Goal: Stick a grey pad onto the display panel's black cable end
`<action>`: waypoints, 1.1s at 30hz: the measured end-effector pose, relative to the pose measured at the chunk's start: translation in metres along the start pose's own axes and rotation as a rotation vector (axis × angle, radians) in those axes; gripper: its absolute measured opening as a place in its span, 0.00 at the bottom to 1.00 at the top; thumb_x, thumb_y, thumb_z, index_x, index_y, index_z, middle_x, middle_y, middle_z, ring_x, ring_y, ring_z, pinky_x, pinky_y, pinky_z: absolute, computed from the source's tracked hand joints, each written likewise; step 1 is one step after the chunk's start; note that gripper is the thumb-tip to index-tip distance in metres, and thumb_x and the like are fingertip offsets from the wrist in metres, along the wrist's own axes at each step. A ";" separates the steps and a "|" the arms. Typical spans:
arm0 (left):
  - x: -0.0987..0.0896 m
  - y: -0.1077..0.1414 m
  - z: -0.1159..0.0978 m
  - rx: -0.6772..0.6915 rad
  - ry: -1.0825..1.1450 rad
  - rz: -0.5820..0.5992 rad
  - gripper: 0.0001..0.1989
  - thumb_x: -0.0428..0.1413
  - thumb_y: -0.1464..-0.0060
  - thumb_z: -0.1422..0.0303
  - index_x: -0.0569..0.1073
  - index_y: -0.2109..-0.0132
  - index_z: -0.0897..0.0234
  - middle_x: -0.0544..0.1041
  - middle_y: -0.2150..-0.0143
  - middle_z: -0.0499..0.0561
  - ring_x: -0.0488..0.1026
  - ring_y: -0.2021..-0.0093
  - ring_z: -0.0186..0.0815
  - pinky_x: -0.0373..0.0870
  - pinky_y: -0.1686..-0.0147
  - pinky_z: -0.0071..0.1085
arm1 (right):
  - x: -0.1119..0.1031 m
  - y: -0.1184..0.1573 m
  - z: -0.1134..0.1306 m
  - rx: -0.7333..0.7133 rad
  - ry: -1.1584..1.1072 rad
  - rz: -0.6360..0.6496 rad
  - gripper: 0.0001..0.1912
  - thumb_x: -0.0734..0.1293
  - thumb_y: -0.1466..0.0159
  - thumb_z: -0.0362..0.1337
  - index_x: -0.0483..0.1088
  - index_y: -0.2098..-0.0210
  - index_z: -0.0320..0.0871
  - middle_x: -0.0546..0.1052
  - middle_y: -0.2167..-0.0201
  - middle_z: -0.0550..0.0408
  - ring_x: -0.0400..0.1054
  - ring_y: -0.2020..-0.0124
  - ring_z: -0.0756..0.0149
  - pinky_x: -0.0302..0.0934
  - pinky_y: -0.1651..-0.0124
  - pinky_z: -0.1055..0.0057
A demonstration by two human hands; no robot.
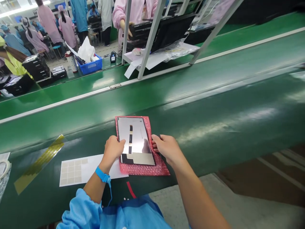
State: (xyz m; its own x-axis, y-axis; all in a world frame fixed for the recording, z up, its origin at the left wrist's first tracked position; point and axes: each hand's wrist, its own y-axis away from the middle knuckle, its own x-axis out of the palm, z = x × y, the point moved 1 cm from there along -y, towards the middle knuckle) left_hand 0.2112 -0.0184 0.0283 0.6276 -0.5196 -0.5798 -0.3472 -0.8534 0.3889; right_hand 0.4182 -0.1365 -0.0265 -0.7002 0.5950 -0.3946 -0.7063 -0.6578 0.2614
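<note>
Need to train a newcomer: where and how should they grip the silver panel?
Probably by the long edges of the silver panel, coming from left and right: it is a flat rectangle over pink bubble wrap, with dark strips down its face best left untouched.

Glossy panel (138, 138), bumpy plastic wrap (145, 170)

The screen (137, 136) lies on the bubble wrap (152, 170), near the front edge of the bench (214, 133). The left hand (114, 147) is at the screen's left edge; the right hand (166, 148) is at the wrap's right edge. Leftward from the wrap: paper sheet (89, 168), tape strip (40, 163), tape roll (8, 165). Behind the rail (54, 104), a basket (91, 67) stands between a cup (71, 62), left, and a scanner (113, 57), right.
</note>
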 end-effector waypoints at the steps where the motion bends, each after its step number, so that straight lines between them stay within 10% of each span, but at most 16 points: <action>1: 0.001 0.001 0.001 0.010 0.037 0.008 0.16 0.64 0.39 0.60 0.70 0.69 0.64 0.71 0.70 0.45 0.70 0.66 0.34 0.70 0.59 0.34 | 0.001 0.003 0.000 0.020 -0.043 0.003 0.18 0.68 0.33 0.49 0.69 0.70 0.42 0.76 0.74 0.48 0.73 0.74 0.61 0.66 0.74 0.73; 10: -0.013 0.021 0.007 0.142 0.612 0.223 0.17 0.64 0.46 0.56 0.72 0.59 0.64 0.78 0.60 0.52 0.76 0.59 0.39 0.73 0.55 0.35 | -0.008 0.033 0.003 0.080 -0.385 0.020 0.28 0.74 0.43 0.62 0.73 0.68 0.40 0.78 0.69 0.45 0.74 0.72 0.61 0.71 0.71 0.70; 18: -0.025 0.037 0.015 0.156 0.779 0.252 0.21 0.73 0.48 0.55 0.76 0.57 0.64 0.78 0.57 0.52 0.74 0.56 0.37 0.72 0.50 0.33 | -0.018 0.044 0.025 0.117 -0.679 0.184 0.41 0.79 0.53 0.74 0.71 0.69 0.41 0.58 0.82 0.66 0.41 0.84 0.78 0.38 0.84 0.78; 24: -0.022 0.037 0.014 0.156 0.806 0.238 0.20 0.74 0.49 0.57 0.76 0.58 0.64 0.79 0.57 0.51 0.74 0.56 0.35 0.70 0.50 0.32 | -0.014 0.051 0.032 0.021 -0.673 0.314 0.36 0.87 0.52 0.60 0.81 0.58 0.39 0.80 0.65 0.47 0.75 0.67 0.59 0.73 0.62 0.68; 33: -0.023 0.040 0.012 0.255 0.760 0.189 0.17 0.72 0.46 0.61 0.75 0.59 0.64 0.78 0.62 0.49 0.74 0.61 0.32 0.71 0.56 0.28 | -0.011 0.050 0.028 -0.019 -0.713 0.238 0.31 0.87 0.51 0.56 0.82 0.59 0.40 0.83 0.60 0.45 0.79 0.60 0.52 0.75 0.56 0.64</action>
State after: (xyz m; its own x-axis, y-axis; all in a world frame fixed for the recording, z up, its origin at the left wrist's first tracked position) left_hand 0.1745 -0.0411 0.0490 0.8117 -0.5624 0.1578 -0.5841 -0.7857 0.2038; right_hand 0.3876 -0.1628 0.0152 -0.7358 0.5865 0.3387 -0.5303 -0.8100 0.2505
